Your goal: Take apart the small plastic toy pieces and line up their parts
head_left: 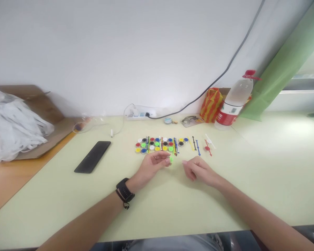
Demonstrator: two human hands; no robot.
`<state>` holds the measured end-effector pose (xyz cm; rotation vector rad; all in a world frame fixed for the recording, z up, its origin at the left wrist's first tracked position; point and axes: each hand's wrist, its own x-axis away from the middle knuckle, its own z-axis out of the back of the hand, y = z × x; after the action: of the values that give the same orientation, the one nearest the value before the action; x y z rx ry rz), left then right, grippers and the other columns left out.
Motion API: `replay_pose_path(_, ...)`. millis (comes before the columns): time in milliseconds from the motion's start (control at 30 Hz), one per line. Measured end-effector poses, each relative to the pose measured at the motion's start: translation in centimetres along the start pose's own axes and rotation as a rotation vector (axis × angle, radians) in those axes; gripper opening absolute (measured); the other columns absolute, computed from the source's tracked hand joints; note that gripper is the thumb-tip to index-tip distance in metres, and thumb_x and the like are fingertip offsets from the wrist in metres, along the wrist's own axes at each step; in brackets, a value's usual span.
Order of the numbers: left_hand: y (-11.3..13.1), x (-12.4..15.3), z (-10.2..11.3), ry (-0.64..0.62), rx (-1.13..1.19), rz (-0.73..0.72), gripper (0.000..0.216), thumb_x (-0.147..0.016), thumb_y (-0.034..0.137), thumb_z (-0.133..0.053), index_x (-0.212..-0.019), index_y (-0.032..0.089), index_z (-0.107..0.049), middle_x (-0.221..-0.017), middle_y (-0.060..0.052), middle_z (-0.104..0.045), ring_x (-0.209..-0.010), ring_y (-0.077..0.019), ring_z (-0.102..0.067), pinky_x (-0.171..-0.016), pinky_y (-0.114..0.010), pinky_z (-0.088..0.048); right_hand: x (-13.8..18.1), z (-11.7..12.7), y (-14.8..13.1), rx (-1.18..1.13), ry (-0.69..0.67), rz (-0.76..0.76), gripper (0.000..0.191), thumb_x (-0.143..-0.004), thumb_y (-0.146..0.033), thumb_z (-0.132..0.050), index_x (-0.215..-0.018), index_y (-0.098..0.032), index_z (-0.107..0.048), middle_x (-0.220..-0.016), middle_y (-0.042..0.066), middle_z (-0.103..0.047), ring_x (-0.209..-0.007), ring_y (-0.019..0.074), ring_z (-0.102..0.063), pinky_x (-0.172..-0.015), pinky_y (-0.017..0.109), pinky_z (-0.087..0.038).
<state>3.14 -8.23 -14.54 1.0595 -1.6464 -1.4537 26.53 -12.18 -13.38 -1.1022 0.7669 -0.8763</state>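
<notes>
My left hand [154,164], with a black watch on its wrist, pinches a small bright green round piece [171,159] between thumb and fingers. My right hand [200,170] is a short way to the right, fingers curled in; whether anything is inside them is hidden. Just beyond my left hand, small round pieces, such as a yellow one [157,148], stand in rows. They are white, black, red, blue, green and yellow. Thin arrow-shaped strips lie among and beside them, including a black arrow [194,143] and a blue arrow [198,147]. A red arrow with a round centre [207,148] lies farther right.
A black phone [92,157] lies at the left. A cardboard box [56,127] with white strips stands beyond it. Along the wall are a power strip [140,115], a cable, a red-and-yellow bag [211,104] and a large bottle [234,101].
</notes>
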Motion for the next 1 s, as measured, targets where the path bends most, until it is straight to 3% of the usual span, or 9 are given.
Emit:
replay_pose_path(133, -0.2, 0.0, 0.0, -0.008, 0.033, 0.001, 0.033, -0.082, 0.034, -0.084, -0.109, 0.018, -0.076, -0.103, -0.007, -0.074, -0.095, -0.0192, -0.07, -0.092, -0.038, -0.06, -0.1, 0.2, -0.3, -0.044, 0.02, 0.012, 0.057, -0.099, -0.055, -0.056, -0.055, -0.019, -0.05, -0.054, -0.002, -0.046, -0.052, 0.0108, -0.038, -0.053, 0.029, -0.03)
replay_pose_path(367, 0.0, 0.0, 0.0, 0.03, 0.046, 0.033, 0.036, -0.081, 0.037, -0.085, -0.109, 0.018, -0.075, -0.102, -0.006, -0.073, -0.092, -0.0185, -0.071, -0.093, -0.037, -0.058, -0.3, -0.1, -0.1, 0.014, 0.041, -0.032, 0.048, -0.098, -0.05, -0.061, -0.063, -0.019, -0.052, -0.061, -0.002, -0.051, -0.057, 0.0116, -0.042, -0.056, 0.027, -0.033)
replay_pose_path(633, 0.8, 0.1, -0.2, 0.005, 0.081, 0.134, 0.039, -0.085, 0.045, -0.08, -0.112, 0.018, -0.075, -0.095, -0.006, -0.071, -0.079, -0.0151, -0.066, -0.077, -0.03, -0.054, -0.3, 0.1, -0.4, 0.004, 0.06, -0.018, 0.046, -0.098, -0.049, -0.061, -0.065, -0.019, -0.052, -0.062, -0.002, -0.052, -0.059, 0.012, -0.044, -0.057, 0.027, -0.034)
replay_pose_path(1000, 0.6, 0.0, 0.0, -0.031, 0.062, 0.134, 0.032, -0.09, 0.049, -0.073, -0.094, 0.017, -0.073, -0.09, -0.006, -0.068, -0.076, -0.0137, -0.059, -0.072, -0.028, -0.047, -0.1, 0.3, -0.5, -0.046, 0.083, -0.039, 0.036, -0.097, -0.042, -0.063, -0.07, -0.02, -0.051, -0.065, -0.003, -0.05, -0.06, 0.0123, -0.042, -0.057, 0.029, -0.032)
